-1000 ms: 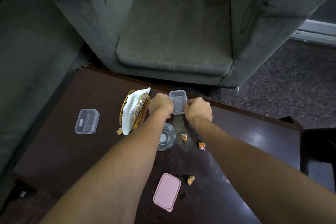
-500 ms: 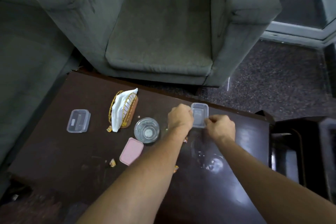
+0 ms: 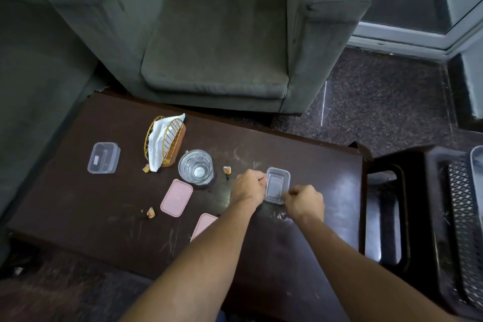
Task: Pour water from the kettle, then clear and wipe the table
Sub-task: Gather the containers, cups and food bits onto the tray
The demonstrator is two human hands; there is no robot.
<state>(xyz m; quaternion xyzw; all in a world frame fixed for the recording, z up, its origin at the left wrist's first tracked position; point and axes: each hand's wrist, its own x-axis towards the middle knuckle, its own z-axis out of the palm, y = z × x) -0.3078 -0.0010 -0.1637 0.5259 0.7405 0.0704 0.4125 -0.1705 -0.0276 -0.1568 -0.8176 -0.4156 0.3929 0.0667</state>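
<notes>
Both the left grip and right grip pinch the clear container by its rim; thin plastic may slip, or a forearm clip the glass.

nearer pink lid partly behind left forearm

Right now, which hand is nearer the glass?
Left. The left hand sits just right of the glass, gripping the left edge of the clear box; the right hand grips its near right corner, farther from the glass.
</notes>
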